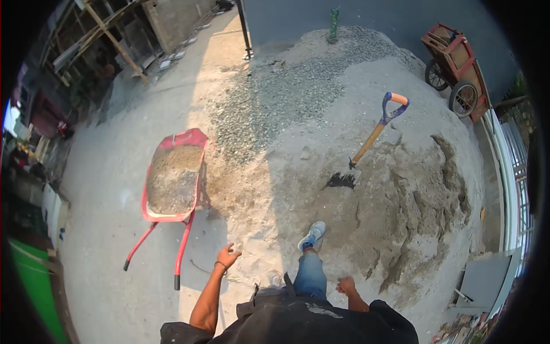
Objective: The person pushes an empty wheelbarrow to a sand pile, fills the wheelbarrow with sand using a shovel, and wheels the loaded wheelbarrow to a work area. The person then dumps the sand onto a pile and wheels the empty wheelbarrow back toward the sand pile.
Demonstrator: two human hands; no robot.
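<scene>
My left hand (228,256) hangs in front of my body with its fingers apart and holds nothing. It is nearest to the red wheelbarrow (199,137), whose handles point back toward me but are not touched. Grey-brown sand (175,178) fills the wheelbarrow's tray. At my right side, my right hand (345,285) has its fingers curled in, with nothing visible in them. Ahead of that hand a shovel (368,144) stands tilted, its blade in the sand pile (395,212); its wooden shaft ends in a blue and orange D-handle.
Grey gravel (286,103) is heaped beyond the sand, against a dark wall (372,23). A red two-wheeled cart (458,69) leans at the far right. My shoe (312,235) is on the sand. Wooden poles (117,43) and rough structures line the left side.
</scene>
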